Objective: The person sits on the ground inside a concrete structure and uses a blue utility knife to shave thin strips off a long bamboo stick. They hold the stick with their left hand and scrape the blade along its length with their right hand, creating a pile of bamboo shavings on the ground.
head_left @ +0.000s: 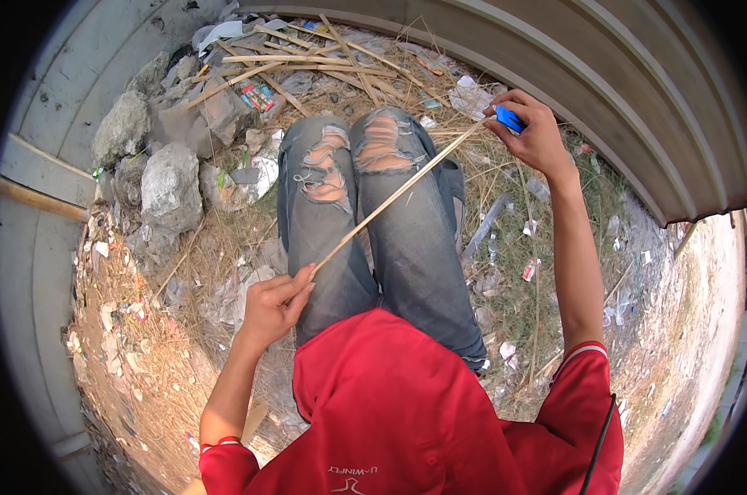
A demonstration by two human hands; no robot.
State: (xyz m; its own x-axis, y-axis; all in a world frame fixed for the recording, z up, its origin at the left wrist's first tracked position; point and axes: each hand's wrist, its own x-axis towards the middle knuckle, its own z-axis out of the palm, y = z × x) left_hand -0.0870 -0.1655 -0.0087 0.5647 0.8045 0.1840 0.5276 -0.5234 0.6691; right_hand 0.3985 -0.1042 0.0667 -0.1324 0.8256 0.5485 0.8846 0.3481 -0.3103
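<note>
A long, thin, pale wooden stick (401, 193) runs slantwise above my lap, its far end up at the right. My left hand (276, 307) pinches the near end between thumb and fingers, over my left thigh. At the far end, my right hand (532, 134) is closed around a small flat blue object (510, 120), whose exact kind I cannot make out. The stick's tip meets the fingers of that hand, right beside the blue object. Both knees (357, 153), in torn grey jeans, are below the stick.
Several loose wooden strips (307, 59) lie piled beyond my knees. Rough concrete lumps (171, 188) sit to the left. A corrugated metal sheet (605, 74) curves along the far right, and grey panels (47, 239) stand at the left. Litter and dry grass cover the ground (505, 289).
</note>
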